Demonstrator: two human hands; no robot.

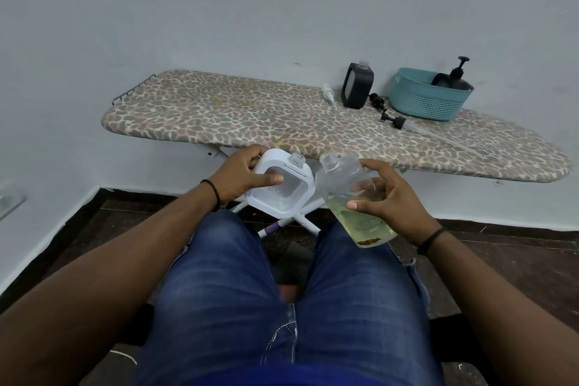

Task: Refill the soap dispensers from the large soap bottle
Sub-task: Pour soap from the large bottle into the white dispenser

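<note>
While both necks stand uncapped and close together, no soap is crossing between them yet. Left hand point(241, 177) grips the white dispenser point(280, 188), thumb across its clear window, just left of frame centre above the knees. Right hand point(390, 197) grips the large soap bottle point(354, 197), tilted with its open mouth toward 11 o'clock, near the dispenser's neck but apart from it. Yellowish soap fills only the bottle's lower part. The white dispenser's window looks almost empty, perhaps a thin film at the bottom; hard to be sure.

On the ironing board point(250, 113), out toward 1 o'clock: a black dispenser point(357, 84) upright with its pump off, level not readable. A white pump point(329, 94) and a black pump point(387, 113) lie loose beside it. A teal basket point(429, 97) at 2 o'clock holds another dark dispenser point(459, 78), pump on.

Judgement: early stage. Caps are off; pouring, both refills and refitting the pumps remain.
</note>
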